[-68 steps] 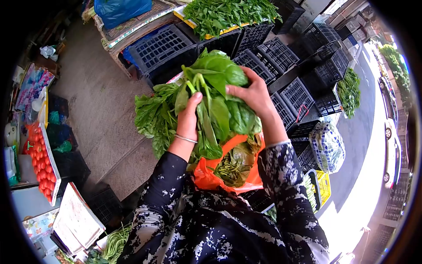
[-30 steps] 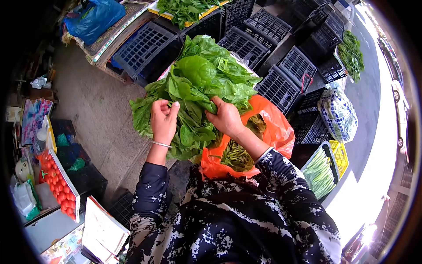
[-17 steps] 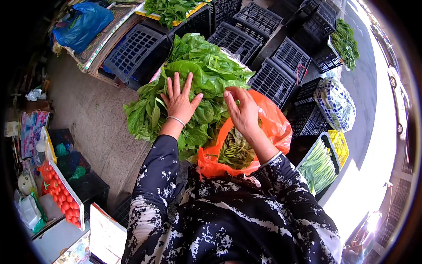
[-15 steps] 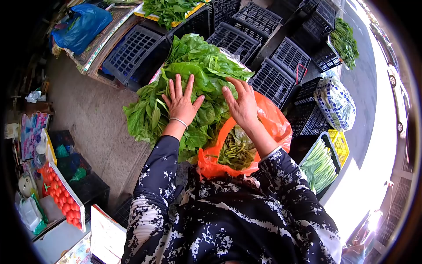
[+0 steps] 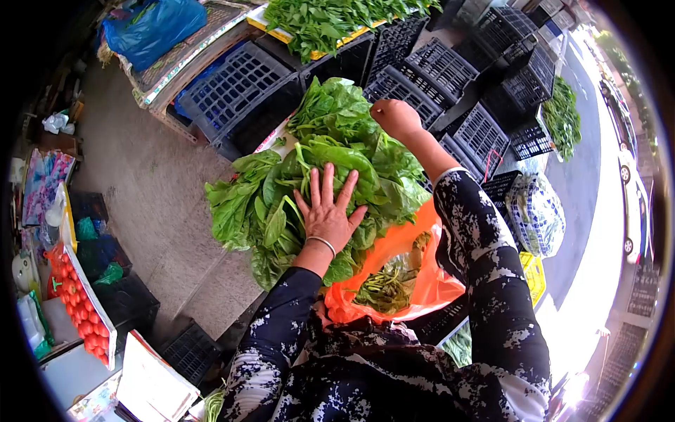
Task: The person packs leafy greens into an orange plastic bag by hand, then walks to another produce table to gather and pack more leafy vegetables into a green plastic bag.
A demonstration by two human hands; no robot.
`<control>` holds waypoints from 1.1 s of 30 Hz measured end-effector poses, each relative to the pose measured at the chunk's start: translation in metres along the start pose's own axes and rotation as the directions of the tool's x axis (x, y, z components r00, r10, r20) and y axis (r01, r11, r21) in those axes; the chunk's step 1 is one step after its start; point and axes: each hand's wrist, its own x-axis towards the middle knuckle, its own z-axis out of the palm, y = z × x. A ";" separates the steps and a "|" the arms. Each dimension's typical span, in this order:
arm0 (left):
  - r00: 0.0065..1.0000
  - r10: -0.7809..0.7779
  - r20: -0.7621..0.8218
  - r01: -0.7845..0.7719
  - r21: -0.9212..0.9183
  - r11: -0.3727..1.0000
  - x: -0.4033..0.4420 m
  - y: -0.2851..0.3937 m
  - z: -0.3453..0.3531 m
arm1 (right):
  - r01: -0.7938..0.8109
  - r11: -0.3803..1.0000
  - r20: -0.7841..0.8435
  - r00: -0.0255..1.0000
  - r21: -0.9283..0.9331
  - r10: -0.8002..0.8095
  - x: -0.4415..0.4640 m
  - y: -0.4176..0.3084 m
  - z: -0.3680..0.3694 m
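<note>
A large heap of green leafy vegetables point(image 5: 264, 183) lies in front of me, with a bit of a white container's edge showing at its far left. My left hand point(image 5: 329, 219) rests on the near part of the heap, its fingers spread flat over the leaves. Past the far right side of the heap, my right hand point(image 5: 397, 119) is closed with its fingers curled under. What it holds, if anything, is hidden. Close to my body an orange plastic bag point(image 5: 439, 281) hangs with its mouth wide, and wilted greens point(image 5: 385, 287) lie inside it.
Black plastic crates point(image 5: 439, 67) stand beyond and to the right of the heap. Another tray of greens point(image 5: 323, 28) and a blue bag point(image 5: 158, 32) sit at the back left. Red tomatoes point(image 5: 77, 302) fill a box at left. A patterned white bag point(image 5: 534, 214) stands at right.
My right hand has moved away from me, from above the bag to the heap's far side, and its fingers have closed. My left hand stays flat on the leaves. The view has shifted.
</note>
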 end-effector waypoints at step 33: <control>0.928 0.113 -0.355 -0.208 -0.242 0.948 -0.031 0.030 -0.058 | -0.342 0.939 0.795 0.582 0.046 0.173 -0.349 0.071 0.155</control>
